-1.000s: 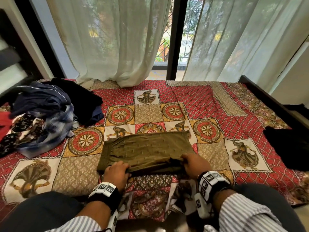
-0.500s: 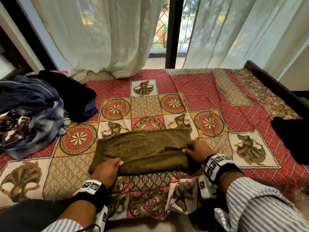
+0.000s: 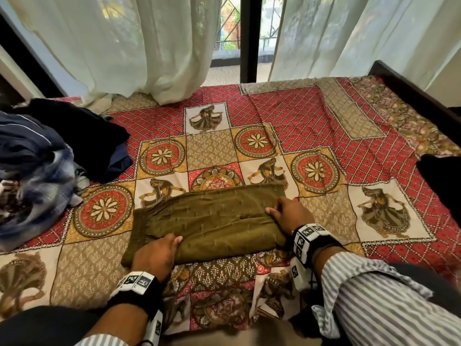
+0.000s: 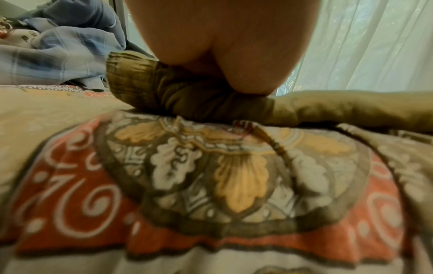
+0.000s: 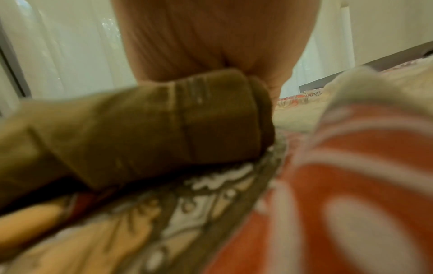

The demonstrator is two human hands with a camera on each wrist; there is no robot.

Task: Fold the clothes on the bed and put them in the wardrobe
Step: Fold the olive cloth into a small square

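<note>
An olive-green garment lies folded into a long strip on the patterned bedspread, close to the near edge of the bed. My left hand curls over its near-left edge, and the cloth bunches under the palm in the left wrist view. At the right end my right hand holds the top layer, thumb pointing left along the fold line. The right wrist view shows the thick folded end under that hand. The fingertips of both hands are hidden in the wrist views.
A heap of unfolded blue, plaid and printed clothes lies at the left of the bed, with a black garment behind it. Another black cloth lies at the right edge. White curtains hang behind; a dark bed frame runs along the right.
The near part of the olive garment has been folded away from me. My right hand moved from the near edge forward to the right end; the left hand stayed at the near-left edge.
</note>
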